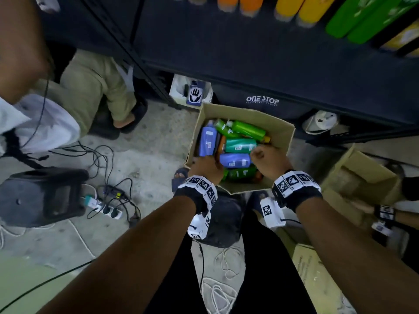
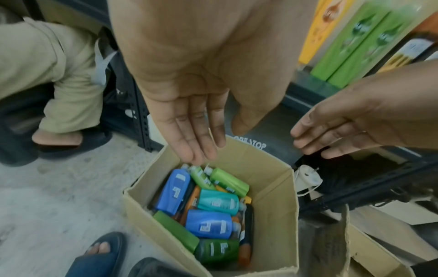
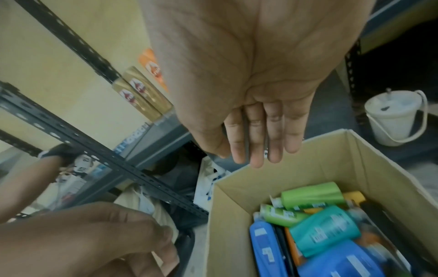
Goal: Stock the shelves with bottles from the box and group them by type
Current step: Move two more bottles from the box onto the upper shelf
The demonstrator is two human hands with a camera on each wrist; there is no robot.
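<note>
An open cardboard box [image 1: 280,132] stands on the floor below the dark shelf [image 1: 249,53]. Blue [image 1: 208,141], teal [image 1: 240,145], light green [image 1: 248,130] and dark green [image 1: 241,173] bottles lie jumbled inside. My left hand [image 1: 205,165] hovers over the box's near left corner, and my right hand [image 1: 264,156] over its near right side. In the left wrist view the left hand [image 2: 196,131] has straight fingers and holds nothing. In the right wrist view the right hand [image 3: 263,135] is likewise flat and empty. Orange [image 1: 240,4], yellow [image 1: 297,10] and green [image 1: 353,19] bottles stand on the shelf.
A person in khaki trousers [image 1: 95,87] crouches at the left by the shelf post. A power strip with tangled cables [image 1: 108,209] lies on the floor. A second cardboard box [image 1: 362,177] sits at the right, and a white bucket [image 1: 320,123] and black bag [image 1: 260,103] under the shelf.
</note>
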